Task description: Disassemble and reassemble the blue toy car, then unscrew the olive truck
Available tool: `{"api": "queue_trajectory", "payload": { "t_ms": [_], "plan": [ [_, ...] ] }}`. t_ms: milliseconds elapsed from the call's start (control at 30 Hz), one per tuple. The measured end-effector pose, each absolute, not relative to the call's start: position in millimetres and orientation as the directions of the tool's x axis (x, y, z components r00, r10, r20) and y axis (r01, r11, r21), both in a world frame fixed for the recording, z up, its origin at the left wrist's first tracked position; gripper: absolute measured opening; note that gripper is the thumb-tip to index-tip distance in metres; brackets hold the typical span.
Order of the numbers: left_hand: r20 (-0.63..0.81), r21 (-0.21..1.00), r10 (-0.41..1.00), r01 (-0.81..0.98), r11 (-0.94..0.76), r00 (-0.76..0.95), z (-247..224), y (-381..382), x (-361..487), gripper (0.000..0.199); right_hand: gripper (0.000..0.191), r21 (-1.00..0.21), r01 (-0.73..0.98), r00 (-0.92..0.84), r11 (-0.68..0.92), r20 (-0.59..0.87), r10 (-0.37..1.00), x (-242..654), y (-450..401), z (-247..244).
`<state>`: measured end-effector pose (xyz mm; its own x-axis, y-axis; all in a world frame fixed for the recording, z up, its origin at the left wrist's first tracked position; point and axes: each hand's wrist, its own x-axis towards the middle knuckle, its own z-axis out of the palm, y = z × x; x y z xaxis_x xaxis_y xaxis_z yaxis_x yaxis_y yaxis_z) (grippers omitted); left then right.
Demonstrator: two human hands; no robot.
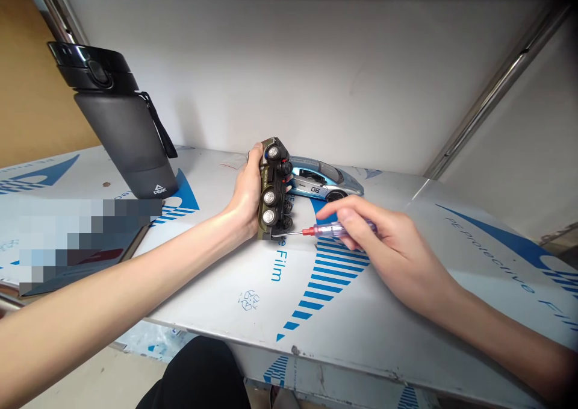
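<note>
My left hand [247, 192] grips a dark green toy vehicle [270, 180] on its side, its wheels and underside turned to the right. In my right hand [370, 225] is a screwdriver [332, 230] with a clear purplish handle and a red collar, its thin shaft pointing left. The shaft's tip is at the vehicle's lower end; whether it touches cannot be told. Behind the vehicle a light blue and silver toy car [323, 179] marked 06 stands on the table, partly hidden by the vehicle.
A tall dark bottle [130, 132] with a black lid stands at the left of the film-covered metal table [217, 288]. Nearer the left edge lies a flat, partly pixelated object [103, 261]. A white panel [271, 65] rises behind, with metal posts at both sides.
</note>
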<state>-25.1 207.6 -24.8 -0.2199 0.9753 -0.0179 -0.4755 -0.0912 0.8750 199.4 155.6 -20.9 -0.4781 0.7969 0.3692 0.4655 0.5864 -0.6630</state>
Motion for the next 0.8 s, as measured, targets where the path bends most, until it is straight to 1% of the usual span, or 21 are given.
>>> {"api": "queue_trajectory", "payload": {
  "t_ms": [33, 67, 167, 200, 300, 333, 367, 433, 500, 533, 567, 600, 633, 667, 733, 767, 800],
  "plan": [
    [-0.014, 0.877, 0.975, -0.471, -0.094, -0.222, -24.7, 207.4, -25.0, 0.058, 0.028, -0.679, 0.477, -0.474, 0.558, 0.336, 0.814, 199.4, 155.9, -20.9],
    [-0.011, 0.879, 0.973, -0.465, -0.100, -0.229, -24.8, 207.4, -25.1, 0.058, 0.025, -0.685, 0.474, -0.484, 0.554, 0.323, 0.813, 199.3, 156.2, -20.8],
    [-0.013, 0.885, 0.968, -0.453, -0.105, -0.250, -26.3, 208.2, -26.0, 0.057, 0.012, -0.661, 0.415, -0.537, 0.625, 0.377, 0.755, 198.6, 156.5, -19.7],
    [-0.011, 0.886, 0.968, -0.452, -0.107, -0.252, -26.8, 208.6, -26.2, 0.057, 0.013, -0.649, 0.388, -0.544, 0.654, 0.412, 0.731, 198.2, 156.3, -19.2],
    [-0.007, 0.886, 0.965, -0.449, -0.115, -0.261, -26.8, 208.6, -25.6, 0.057, 0.024, -0.622, 0.302, -0.562, 0.723, 0.497, 0.662, 197.2, 155.6, -18.5],
    [-0.008, 0.886, 0.963, -0.449, -0.118, -0.269, -26.2, 208.1, -25.1, 0.057, 0.025, -0.623, 0.286, -0.560, 0.728, 0.508, 0.654, 197.2, 155.6, -18.7],
    [-0.011, 0.885, 0.961, -0.450, -0.119, -0.276, -25.3, 207.5, -24.6, 0.057, 0.022, -0.636, 0.282, -0.551, 0.719, 0.506, 0.664, 197.4, 155.9, -19.1],
    [-0.016, 0.882, 0.961, -0.456, -0.117, -0.278, -23.6, 206.1, -23.9, 0.056, 0.010, -0.705, 0.315, -0.506, 0.635, 0.441, 0.741, 198.4, 157.3, -20.4],
    [-0.017, 0.883, 0.963, -0.456, -0.113, -0.271, -22.6, 204.9, -23.8, 0.056, 0.022, -0.785, 0.360, -0.466, 0.504, 0.317, 0.826, 199.7, 158.9, -22.0],
    [-0.017, 0.885, 0.964, -0.453, -0.110, -0.267, -22.4, 204.6, -24.1, 0.057, 0.025, -0.809, 0.373, -0.464, 0.454, 0.261, 0.847, 200.4, 159.5, -22.5],
    [-0.017, 0.887, 0.965, -0.449, -0.106, -0.262, -22.5, 204.4, -24.4, 0.057, 0.022, -0.819, 0.381, -0.473, 0.428, 0.226, 0.852, 200.9, 159.8, -22.9],
    [-0.019, 0.889, 0.966, -0.446, -0.102, -0.259, -22.6, 204.4, -24.8, 0.058, 0.015, -0.819, 0.379, -0.488, 0.431, 0.220, 0.845, 201.2, 159.8, -23.1],
    [-0.021, 0.890, 0.967, -0.445, -0.098, -0.255, -22.8, 204.4, -25.1, 0.058, 0.007, -0.811, 0.363, -0.508, 0.460, 0.242, 0.827, 201.2, 159.6, -23.1],
    [-0.022, 0.890, 0.967, -0.445, -0.096, -0.252, -22.9, 204.5, -25.4, 0.059, 0.007, -0.798, 0.342, -0.526, 0.497, 0.276, 0.805, 201.1, 159.2, -22.9],
    [-0.019, 0.889, 0.968, -0.446, -0.098, -0.250, -22.5, 204.7, -25.6, 0.059, 0.019, -0.758, 0.306, -0.542, 0.575, 0.358, 0.760, 200.1, 158.5, -22.3],
    [-0.016, 0.889, 0.967, -0.445, -0.102, -0.254, -22.1, 204.6, -25.4, 0.059, 0.021, -0.743, 0.299, -0.538, 0.599, 0.388, 0.749, 199.4, 158.4, -22.1],
    [-0.012, 0.890, 0.966, -0.443, -0.108, -0.259, -21.6, 204.5, -25.1, 0.059, 0.018, -0.742, 0.301, -0.525, 0.599, 0.396, 0.753, 198.7, 158.4, -21.9]
  ]
}}
